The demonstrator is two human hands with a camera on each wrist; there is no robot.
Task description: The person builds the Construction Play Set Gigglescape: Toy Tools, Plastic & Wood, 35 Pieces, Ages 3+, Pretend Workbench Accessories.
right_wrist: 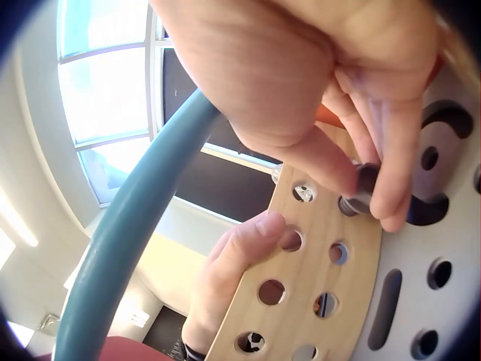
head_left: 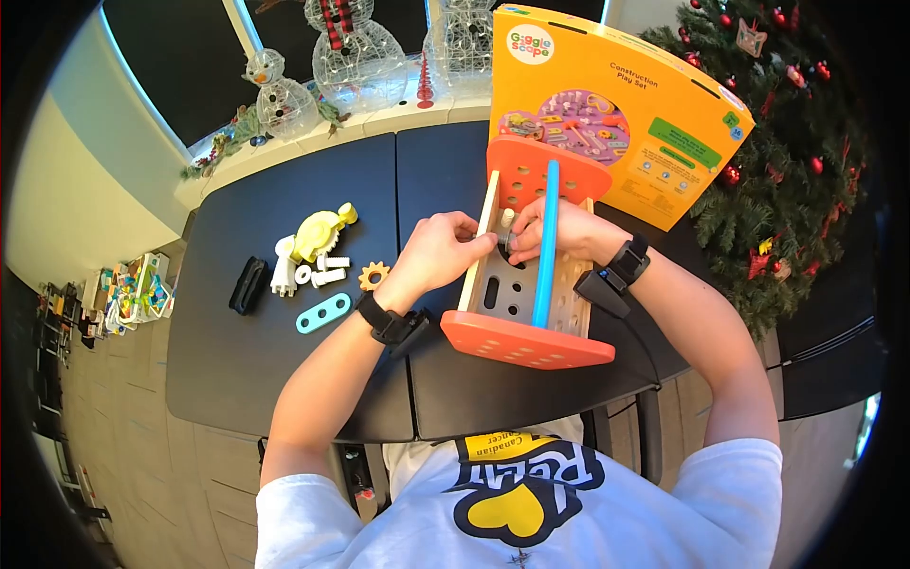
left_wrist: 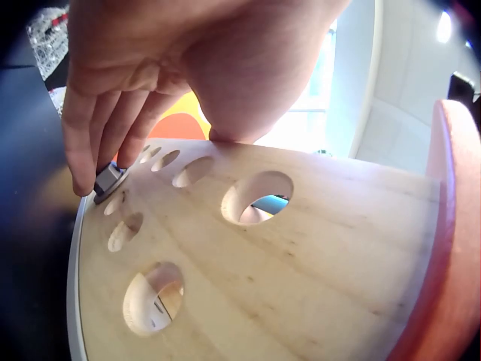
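A toy toolbox with red end panels (head_left: pixel 528 342) and a blue handle bar (head_left: pixel 547 247) stands on the table. My left hand (head_left: pixel 441 248) is at its left wooden side panel (left_wrist: pixel 301 263), the thumb over the top edge. On the panel's outer face, the left fingers hold a grey hex-shaped bolt head (left_wrist: pixel 109 179). My right hand (head_left: pixel 569 228) reaches into the box past the handle bar. It pinches a dark grey nut (right_wrist: pixel 364 184) against the inner face of that panel, close to the grey perforated base (right_wrist: pixel 398 263).
Left on the table lie a yellow toy saw (head_left: pixel 318 235), white bolts (head_left: pixel 329 276), an orange gear (head_left: pixel 373 276), a light blue strip with holes (head_left: pixel 323 313) and a black case (head_left: pixel 248 285). Behind the toolbox stands a yellow-orange carton (head_left: pixel 664 104), beside a decorated tree (head_left: pixel 787 190).
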